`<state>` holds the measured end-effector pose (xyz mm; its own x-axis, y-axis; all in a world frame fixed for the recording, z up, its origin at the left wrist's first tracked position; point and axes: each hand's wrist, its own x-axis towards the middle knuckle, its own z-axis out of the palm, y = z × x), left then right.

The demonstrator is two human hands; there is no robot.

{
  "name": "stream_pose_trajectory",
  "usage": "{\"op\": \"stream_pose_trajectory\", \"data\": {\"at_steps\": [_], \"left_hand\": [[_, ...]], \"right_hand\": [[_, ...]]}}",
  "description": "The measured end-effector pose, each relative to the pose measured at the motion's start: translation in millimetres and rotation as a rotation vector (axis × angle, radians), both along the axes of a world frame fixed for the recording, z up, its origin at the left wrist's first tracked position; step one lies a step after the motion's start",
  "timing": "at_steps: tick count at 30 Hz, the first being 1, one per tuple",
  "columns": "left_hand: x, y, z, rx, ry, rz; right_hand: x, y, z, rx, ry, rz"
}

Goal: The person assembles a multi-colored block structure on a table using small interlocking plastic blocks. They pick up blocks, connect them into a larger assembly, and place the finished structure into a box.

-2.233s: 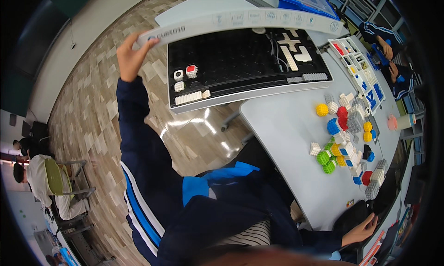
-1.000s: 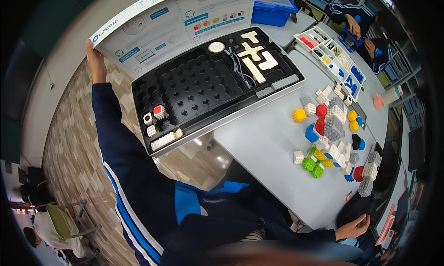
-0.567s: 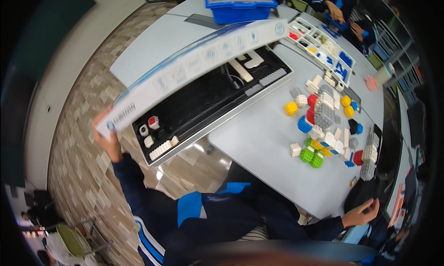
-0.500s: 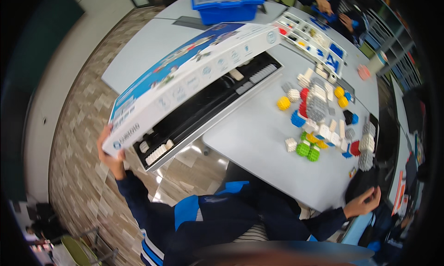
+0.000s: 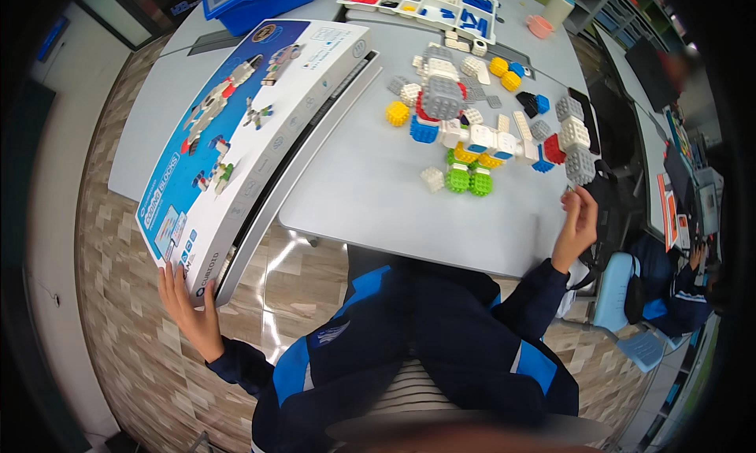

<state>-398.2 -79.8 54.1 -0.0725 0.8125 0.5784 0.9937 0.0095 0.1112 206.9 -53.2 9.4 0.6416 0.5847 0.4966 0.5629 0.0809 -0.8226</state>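
Observation:
A large flat cardboard box (image 5: 236,138) with a white and blue printed lid lies at a slant on the left, partly over the table edge. Its lid sits raised along the right side, showing a dark gap above the white lower part. My left hand (image 5: 193,315) grips the lid's near corner, thumb on the side and fingers on top. Beyond the right table edge, my right hand (image 5: 576,228) has loosely bent fingers, with nothing visible in them. Just above its fingertips is a grey studded block (image 5: 580,165), joined in a row with a white block (image 5: 573,134) and others.
On the table (image 5: 378,224), several white, grey, yellow, green (image 5: 468,181) and blue blocks form a built model with loose pieces round it. Farther back are a sorting tray (image 5: 429,12), a blue bin (image 5: 260,4), a pink cup (image 5: 539,27) and a bottle. A blue chair (image 5: 618,295) stands at right.
The lid has come down over the lower box, hiding the black insert and pieces inside. My left hand stays at its corner. My right hand has come up beside the grey block. The view has shifted.

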Motion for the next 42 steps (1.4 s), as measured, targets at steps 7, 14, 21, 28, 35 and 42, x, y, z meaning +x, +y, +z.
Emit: {"op": "stream_pose_trajectory", "data": {"at_steps": [7, 14, 21, 28, 35, 42], "left_hand": [[122.6, 75.2, -4.7, 0.243, -0.387, -0.418], [289.2, 137.4, -45.5, -0.326, -0.686, -0.881], [339.5, 124.5, -69.6, -0.409, -0.600, -0.931], [314.1, 113.8, -71.5, -0.337, -0.473, -0.880], [278.7, 97.8, -69.6, -0.349, -0.442, -0.895], [265.6, 85.9, -68.3, -0.425, -0.517, -0.917]], "right_hand": [[-33.4, 16.6, -7.2, -0.295, 0.080, 0.389], [-81.7, 31.6, -14.1, -0.434, 0.053, 0.578], [-86.7, 30.1, -25.3, -0.386, -0.163, 0.553], [-79.2, 12.9, -9.4, -0.376, -0.297, 0.802], [-62.8, 7.0, -21.9, -0.425, -0.382, 1.044], [-3.3, 63.7, -7.1, -0.398, -0.573, 0.712]]}}
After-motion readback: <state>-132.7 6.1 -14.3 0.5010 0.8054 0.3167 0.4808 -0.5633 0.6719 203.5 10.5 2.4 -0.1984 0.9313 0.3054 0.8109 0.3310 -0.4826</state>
